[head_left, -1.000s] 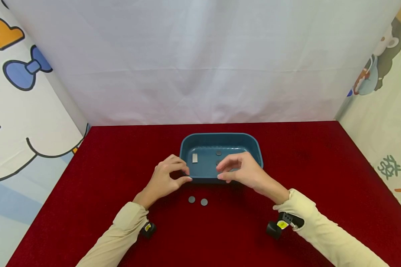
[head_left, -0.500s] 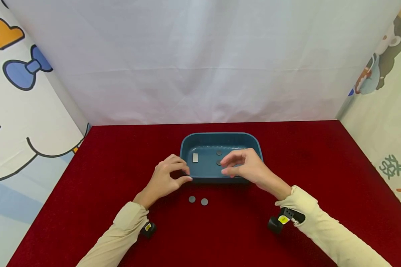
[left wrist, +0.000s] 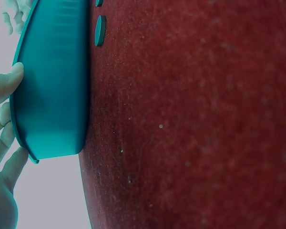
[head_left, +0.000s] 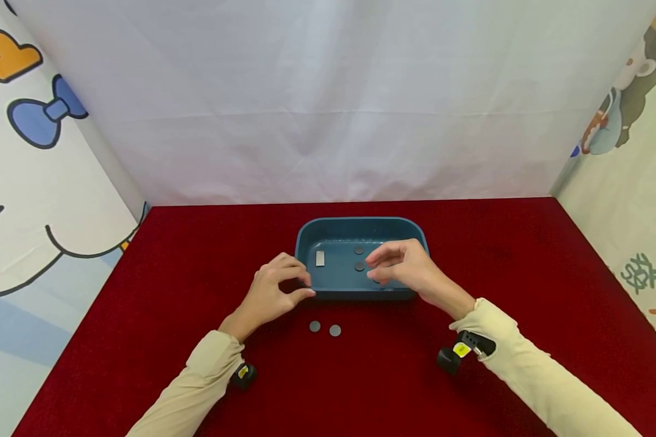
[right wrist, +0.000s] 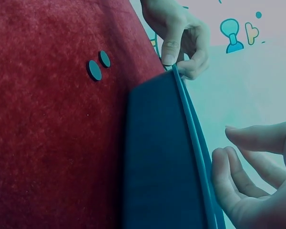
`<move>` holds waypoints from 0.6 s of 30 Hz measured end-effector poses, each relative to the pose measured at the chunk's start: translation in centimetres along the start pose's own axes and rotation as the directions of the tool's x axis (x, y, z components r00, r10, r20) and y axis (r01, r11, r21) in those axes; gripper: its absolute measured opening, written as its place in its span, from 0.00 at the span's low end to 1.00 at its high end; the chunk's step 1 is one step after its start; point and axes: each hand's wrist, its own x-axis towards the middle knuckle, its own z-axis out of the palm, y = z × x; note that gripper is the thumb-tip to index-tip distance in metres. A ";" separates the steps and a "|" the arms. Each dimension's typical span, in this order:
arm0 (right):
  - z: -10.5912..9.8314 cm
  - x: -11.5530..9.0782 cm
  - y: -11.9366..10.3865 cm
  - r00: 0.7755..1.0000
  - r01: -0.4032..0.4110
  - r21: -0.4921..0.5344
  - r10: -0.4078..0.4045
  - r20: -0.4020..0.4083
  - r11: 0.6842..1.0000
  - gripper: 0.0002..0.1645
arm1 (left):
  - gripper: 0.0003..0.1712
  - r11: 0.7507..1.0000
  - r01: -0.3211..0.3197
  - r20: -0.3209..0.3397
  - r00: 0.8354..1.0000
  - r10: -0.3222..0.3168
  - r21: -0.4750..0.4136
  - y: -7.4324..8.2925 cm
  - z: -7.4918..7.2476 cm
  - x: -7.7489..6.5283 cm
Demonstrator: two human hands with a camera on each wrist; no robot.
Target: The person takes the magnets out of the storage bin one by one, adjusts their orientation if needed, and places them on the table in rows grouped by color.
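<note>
In the head view a blue rectangular basin (head_left: 361, 295) stands on the red cloth. My left hand (head_left: 273, 291) pinches its rim at the near left corner, thumb on the near side; the left wrist view shows the fingers along the rim. Over the basin's right part hovers my right hand (head_left: 407, 267), fingers loosely bent, thumb apart from them, with nothing seen between. Inside lie a pale rectangular piece (head_left: 319, 258), a grey disc (head_left: 358, 250) and another grey disc (head_left: 359, 266). A dark edge shows below the right thumb, mostly hidden.
On the cloth before the basin lie two more grey discs, a left one (head_left: 314, 326) and a right one (head_left: 335, 331). A white curtain (head_left: 328, 121) hangs behind the red table (head_left: 208, 243). Printed cloths line both sides.
My right hand has shifted a little to the right over the basin, uncovering the nearer disc inside. My left hand stays at the rim corner.
</note>
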 end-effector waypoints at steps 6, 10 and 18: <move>-0.2 0.6 0.4 0.999 -0.039 -0.005 0.039 -0.003 0.999 0.18 | 0.07 1.000 -0.011 0.002 1.000 0.011 -0.005 0.0 -0.1 0.0; -0.4 0.9 0.5 0.998 -0.068 -0.016 0.068 -0.008 0.998 0.18 | 0.07 1.000 -0.020 -0.002 1.000 0.020 -0.007 0.0 -0.1 0.0; -0.5 1.5 1.0 0.992 -0.123 -0.070 0.121 -0.020 0.990 0.18 | 0.07 1.000 -0.012 0.008 1.000 0.012 -0.004 0.1 -0.2 0.1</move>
